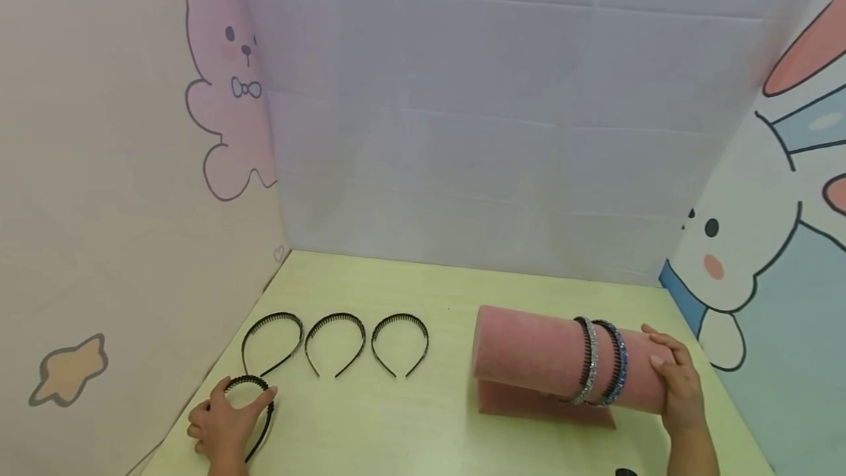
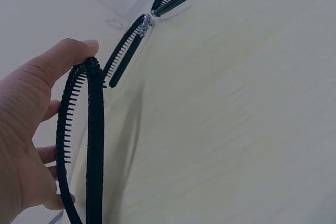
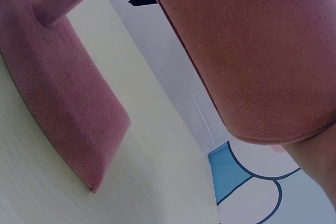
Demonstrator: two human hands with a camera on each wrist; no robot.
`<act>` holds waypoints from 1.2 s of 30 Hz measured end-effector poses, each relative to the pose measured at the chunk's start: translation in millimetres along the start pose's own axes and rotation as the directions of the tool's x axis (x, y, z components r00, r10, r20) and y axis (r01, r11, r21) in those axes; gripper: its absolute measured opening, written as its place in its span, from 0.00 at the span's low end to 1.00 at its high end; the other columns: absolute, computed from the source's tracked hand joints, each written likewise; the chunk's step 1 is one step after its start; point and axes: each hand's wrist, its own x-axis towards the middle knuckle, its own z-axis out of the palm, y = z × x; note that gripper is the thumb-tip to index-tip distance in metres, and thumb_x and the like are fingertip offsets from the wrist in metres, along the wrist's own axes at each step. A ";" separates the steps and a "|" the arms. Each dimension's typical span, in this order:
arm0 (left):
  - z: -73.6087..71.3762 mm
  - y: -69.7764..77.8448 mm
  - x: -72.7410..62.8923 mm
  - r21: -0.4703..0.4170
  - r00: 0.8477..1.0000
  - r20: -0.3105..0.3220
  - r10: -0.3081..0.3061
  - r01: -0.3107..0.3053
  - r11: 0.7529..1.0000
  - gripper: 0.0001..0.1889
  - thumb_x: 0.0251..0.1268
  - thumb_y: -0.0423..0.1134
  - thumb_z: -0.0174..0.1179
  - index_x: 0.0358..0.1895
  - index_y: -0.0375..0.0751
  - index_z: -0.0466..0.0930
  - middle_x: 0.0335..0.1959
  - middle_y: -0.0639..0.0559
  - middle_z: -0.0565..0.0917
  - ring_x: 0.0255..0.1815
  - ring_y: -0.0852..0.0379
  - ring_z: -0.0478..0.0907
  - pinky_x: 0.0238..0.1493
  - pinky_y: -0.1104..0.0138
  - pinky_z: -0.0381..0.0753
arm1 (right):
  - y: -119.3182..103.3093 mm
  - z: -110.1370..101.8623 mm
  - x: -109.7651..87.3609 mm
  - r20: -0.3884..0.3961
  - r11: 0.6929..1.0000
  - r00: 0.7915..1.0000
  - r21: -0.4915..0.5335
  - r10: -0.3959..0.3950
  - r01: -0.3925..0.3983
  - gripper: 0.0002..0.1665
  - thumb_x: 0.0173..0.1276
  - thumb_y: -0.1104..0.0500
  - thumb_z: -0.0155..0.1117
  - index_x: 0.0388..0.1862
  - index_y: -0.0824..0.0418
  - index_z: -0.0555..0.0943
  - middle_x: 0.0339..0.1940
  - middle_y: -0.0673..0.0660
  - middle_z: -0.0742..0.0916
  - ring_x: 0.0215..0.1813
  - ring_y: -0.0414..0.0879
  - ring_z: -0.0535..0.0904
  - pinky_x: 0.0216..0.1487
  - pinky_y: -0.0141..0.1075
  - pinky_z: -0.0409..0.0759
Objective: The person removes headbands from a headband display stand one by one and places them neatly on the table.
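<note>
The black headband (image 2: 95, 140) is at the lower left of the head view, gripped in the left hand (image 1: 228, 424), with the thumb on the crown of its arch and the fingers behind the band. Whether its ends touch the table (image 1: 370, 432) cannot be told. Expect a light, stiff but springy part; the narrow arms may crack if spread too far, and the inner comb teeth may snag on plush. Take hold at the outer face of the arch, clear of the teeth. The right hand (image 1: 681, 388), well apart from the left, is clamped round the right end of the pink roll (image 1: 529, 351) at the lower right. The plush cover should resist slipping; the roll is best held at its end, as here, clear of the bands. Count: six headbands in all, namely one in the left hand, three on the table at lower left to centre (left headband (image 1: 283, 314), middle headband (image 1: 340, 316), right headband (image 1: 400, 316)), and two round the roll (silver headband (image 1: 593, 358), blue headband (image 1: 621, 362)); one roll; one pink base (image 3: 68, 103); one dark object (image 1: 626, 472), unidentifiable, cut by the bottom edge.
</note>
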 end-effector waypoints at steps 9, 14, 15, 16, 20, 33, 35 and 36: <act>8.5 -9.7 11.0 0.066 0.997 0.063 -0.032 0.028 0.997 0.63 0.28 0.71 0.69 0.68 0.38 0.52 0.56 0.17 0.45 0.56 0.22 0.41 0.50 0.34 0.45 | -2.3 -0.8 -1.6 -0.008 0.999 1.000 -0.029 0.016 -0.016 0.18 0.71 0.70 0.40 0.56 0.65 0.71 0.56 0.45 0.79 0.60 0.40 0.65 0.53 0.31 0.59; 13.9 -10.6 14.7 0.090 0.998 0.066 -0.015 0.009 0.996 0.61 0.29 0.68 0.70 0.67 0.37 0.52 0.57 0.16 0.44 0.56 0.20 0.41 0.51 0.34 0.43 | -2.5 -1.2 -2.2 -0.011 0.999 1.000 -0.036 0.022 -0.022 0.18 0.71 0.69 0.40 0.56 0.65 0.71 0.57 0.45 0.78 0.60 0.40 0.65 0.52 0.32 0.58; 14.6 -9.8 15.8 0.090 0.998 0.066 -0.013 0.007 0.996 0.61 0.29 0.68 0.70 0.67 0.37 0.52 0.57 0.16 0.44 0.57 0.20 0.40 0.51 0.34 0.42 | -2.4 -1.1 -2.1 -0.013 0.999 1.000 -0.038 0.018 -0.019 0.18 0.71 0.70 0.40 0.56 0.65 0.71 0.57 0.45 0.78 0.60 0.40 0.65 0.52 0.32 0.58; 15.1 -8.5 17.1 0.089 0.998 0.064 -0.014 0.008 0.996 0.61 0.29 0.68 0.70 0.67 0.37 0.52 0.57 0.17 0.44 0.57 0.20 0.40 0.52 0.34 0.42 | -2.4 -0.9 -2.0 -0.014 0.999 1.000 -0.038 0.015 -0.015 0.17 0.71 0.70 0.40 0.56 0.65 0.71 0.57 0.46 0.78 0.60 0.40 0.65 0.52 0.32 0.58; 14.9 -5.9 20.9 0.084 0.998 0.051 -0.023 0.018 0.996 0.61 0.30 0.68 0.70 0.67 0.36 0.52 0.59 0.18 0.44 0.59 0.22 0.40 0.53 0.34 0.40 | -1.8 0.2 -1.5 -0.015 0.999 1.000 -0.044 -0.001 0.001 0.17 0.71 0.71 0.40 0.55 0.66 0.71 0.57 0.47 0.78 0.60 0.41 0.65 0.52 0.33 0.59; 9.7 -3.8 28.6 0.089 0.999 0.031 0.015 -0.018 0.996 0.64 0.29 0.70 0.68 0.69 0.35 0.50 0.61 0.20 0.45 0.61 0.22 0.40 0.54 0.34 0.40 | -1.6 1.5 -1.6 -0.020 0.999 1.000 -0.053 0.013 -0.014 0.17 0.71 0.69 0.41 0.56 0.65 0.70 0.57 0.46 0.78 0.60 0.41 0.65 0.52 0.33 0.59; 9.6 -3.3 30.8 0.098 0.999 0.039 0.016 -0.020 0.995 0.64 0.29 0.71 0.68 0.69 0.35 0.49 0.61 0.19 0.44 0.61 0.22 0.40 0.54 0.34 0.41 | -1.3 2.2 -1.5 -0.019 0.998 1.000 -0.055 0.010 -0.011 0.17 0.71 0.69 0.41 0.56 0.66 0.70 0.57 0.46 0.78 0.61 0.42 0.65 0.52 0.33 0.59; 9.7 -3.4 31.5 0.102 0.999 0.045 0.017 -0.022 0.995 0.65 0.28 0.72 0.67 0.69 0.35 0.49 0.61 0.19 0.44 0.61 0.21 0.39 0.54 0.34 0.41 | -1.1 2.5 -1.5 -0.020 0.998 1.000 -0.057 0.008 -0.010 0.17 0.71 0.69 0.41 0.56 0.66 0.70 0.57 0.46 0.78 0.61 0.42 0.65 0.52 0.33 0.59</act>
